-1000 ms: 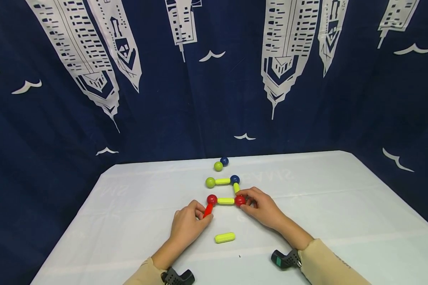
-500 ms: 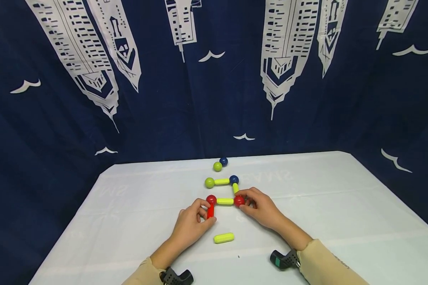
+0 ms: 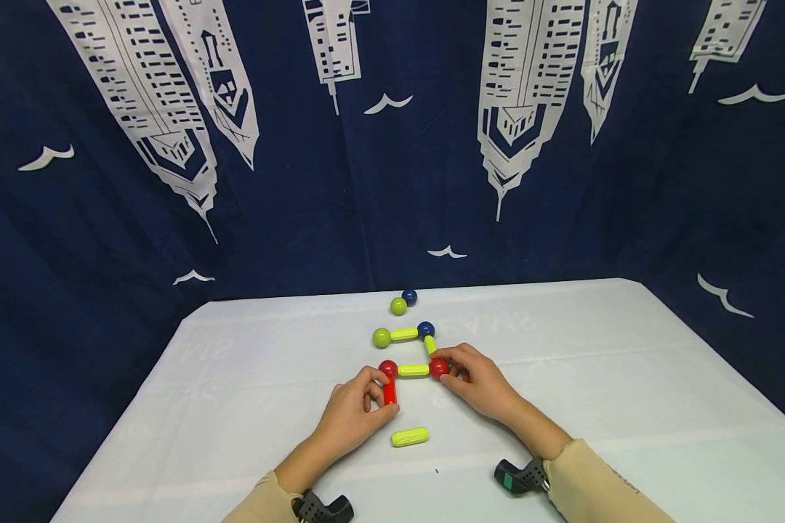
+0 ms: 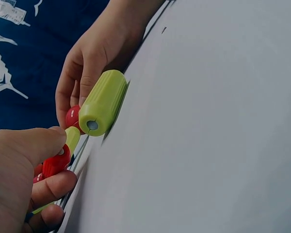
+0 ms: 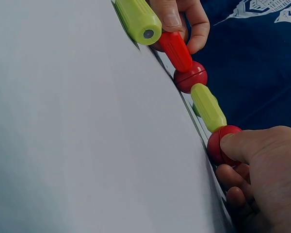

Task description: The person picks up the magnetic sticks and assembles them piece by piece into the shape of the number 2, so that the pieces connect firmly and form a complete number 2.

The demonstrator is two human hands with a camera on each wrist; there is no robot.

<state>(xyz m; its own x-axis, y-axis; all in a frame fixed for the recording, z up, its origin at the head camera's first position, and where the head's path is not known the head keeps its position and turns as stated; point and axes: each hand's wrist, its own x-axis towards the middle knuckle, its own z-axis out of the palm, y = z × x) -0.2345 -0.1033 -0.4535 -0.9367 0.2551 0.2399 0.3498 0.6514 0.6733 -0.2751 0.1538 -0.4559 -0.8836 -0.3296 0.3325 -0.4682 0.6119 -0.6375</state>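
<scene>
Hands (image 3: pixel 348 411) (image 3: pixel 486 385) angled inward, left pinching red rod (image 3: pixel 390 390), right gripping red ball (image 3: pixel 438 367)

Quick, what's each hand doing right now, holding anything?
Left hand: closed, holding the red stick between thumb and fingers.
Right hand: closed, holding a red ball between thumb and fingers.
</scene>
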